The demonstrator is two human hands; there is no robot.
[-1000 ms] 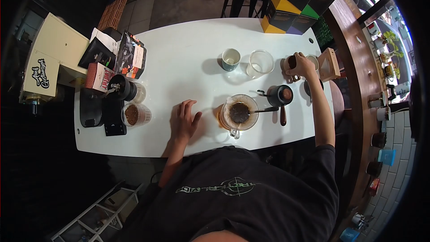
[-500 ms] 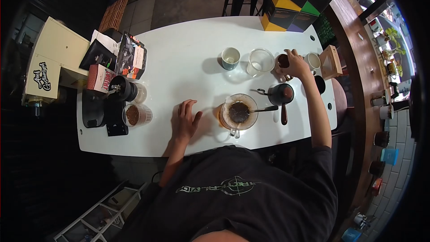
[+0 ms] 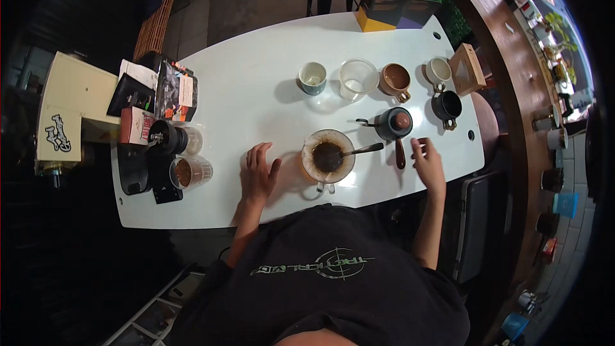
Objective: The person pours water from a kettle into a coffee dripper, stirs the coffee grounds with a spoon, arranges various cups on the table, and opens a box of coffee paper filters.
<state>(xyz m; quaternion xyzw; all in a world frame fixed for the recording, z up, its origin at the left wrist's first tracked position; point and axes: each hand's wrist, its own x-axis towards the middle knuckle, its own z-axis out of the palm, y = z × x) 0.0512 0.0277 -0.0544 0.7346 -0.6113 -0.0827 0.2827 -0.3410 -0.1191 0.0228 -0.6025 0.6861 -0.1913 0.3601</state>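
My left hand (image 3: 259,170) lies on the white table with its fingers loosely spread, holding nothing. To its right stands a glass dripper (image 3: 349,170) with a paper filter; wet dark coffee grounds (image 3: 327,156) fill its middle, and a spoon (image 3: 366,149) leans in it. My right hand (image 3: 428,165) hovers at the table's front right, empty, its fingers slightly curled and apart. Close to its left is a dark kettle (image 3: 385,129) with a brown knob and wooden handle. Behind the kettle, a brown cup (image 3: 396,79) sits beside a clear glass vessel (image 3: 359,79).
A pale cup (image 3: 312,78) stands left of the glass vessel. At the right are a white cup (image 3: 439,72), a black cup (image 3: 446,107) and a wooden stand (image 3: 467,69). A cream grinder (image 3: 61,109), coffee bags (image 3: 176,90) and a cup of brown grounds (image 3: 192,172) occupy the left.
My right hand has left the brown cup and come back toward me, beside the kettle handle. The left hand stays in place. The liquid level in the filter looks lower, and the view has shifted slightly.
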